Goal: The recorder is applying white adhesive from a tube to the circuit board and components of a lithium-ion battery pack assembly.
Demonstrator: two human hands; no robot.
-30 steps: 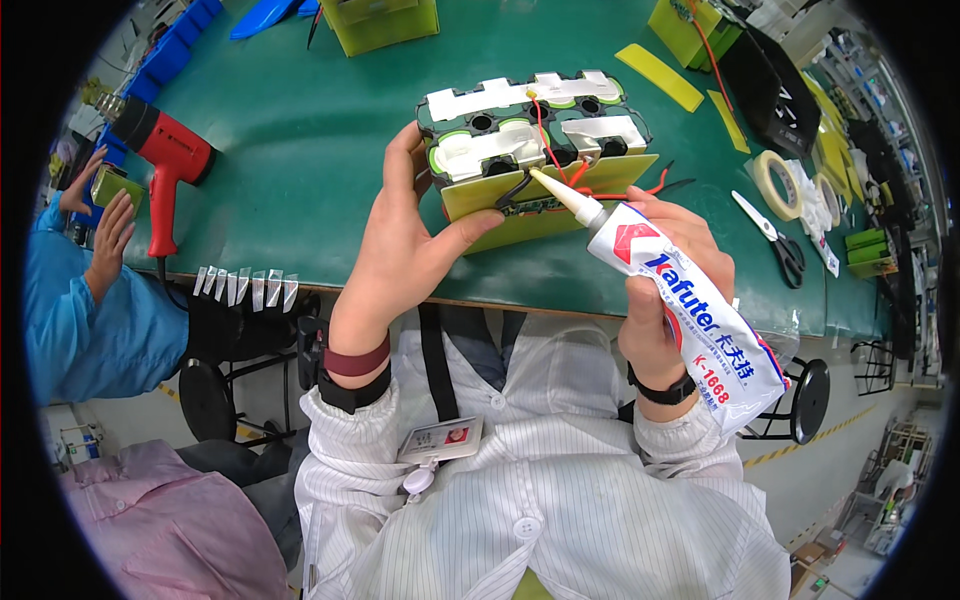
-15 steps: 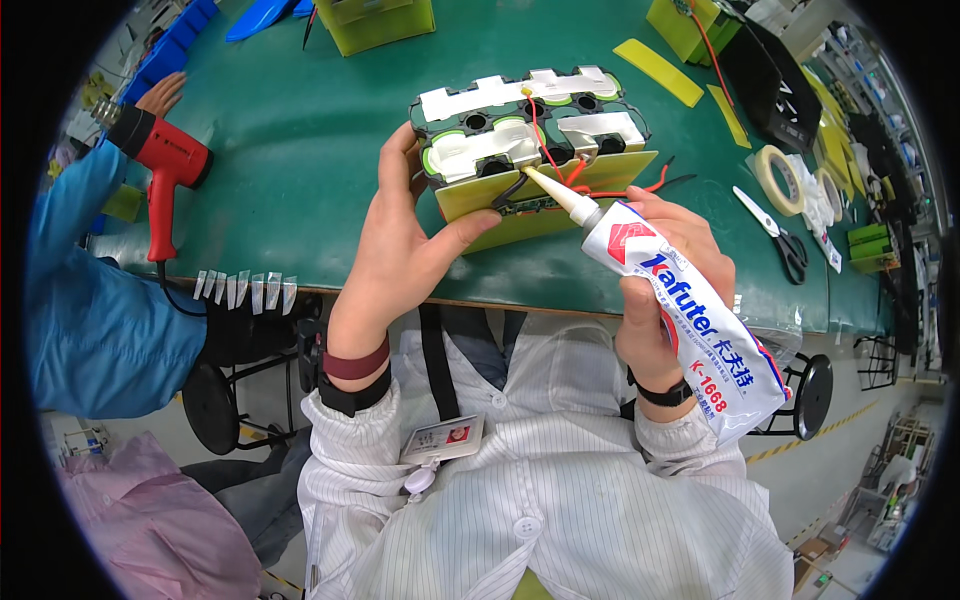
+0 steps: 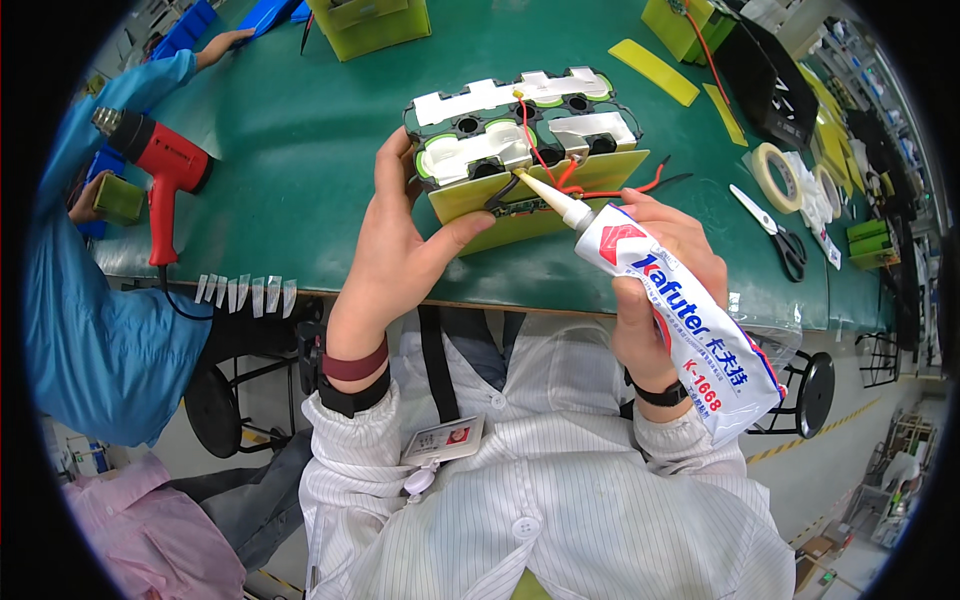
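Observation:
A battery pack [image 3: 470, 150] with black cell holders, white-covered strips and yellow-green boards is propped on the table in front of me. My left hand [image 3: 400, 235] grips its left end, thumb along the lower board and fingers behind. In my right hand [image 3: 665, 280] is a white glue tube [image 3: 690, 325] with a long cream nozzle [image 3: 550, 195]. The nozzle tip meets the pack's near edge, beside a black wire [image 3: 502, 192]. Red wires [image 3: 568, 180] run over the pack's top and out to its right. Part of a circuit board shows under the near edge.
A red heat gun [image 3: 170, 165] stands at left, near a co-worker in a blue sleeve [image 3: 120, 330]. Clear tape strips [image 3: 255, 295] hang on the table edge. At right lie scissors [image 3: 775, 235], tape rolls [image 3: 775, 178] and yellow strips [image 3: 655, 72]. Another pack [image 3: 370, 28] stands at the back.
The pack and nozzle have shifted slightly left together, the tip staying at the near edge. The co-worker's arm now reaches farther toward the blue items at the back, and the other hand holds a yellow-green block.

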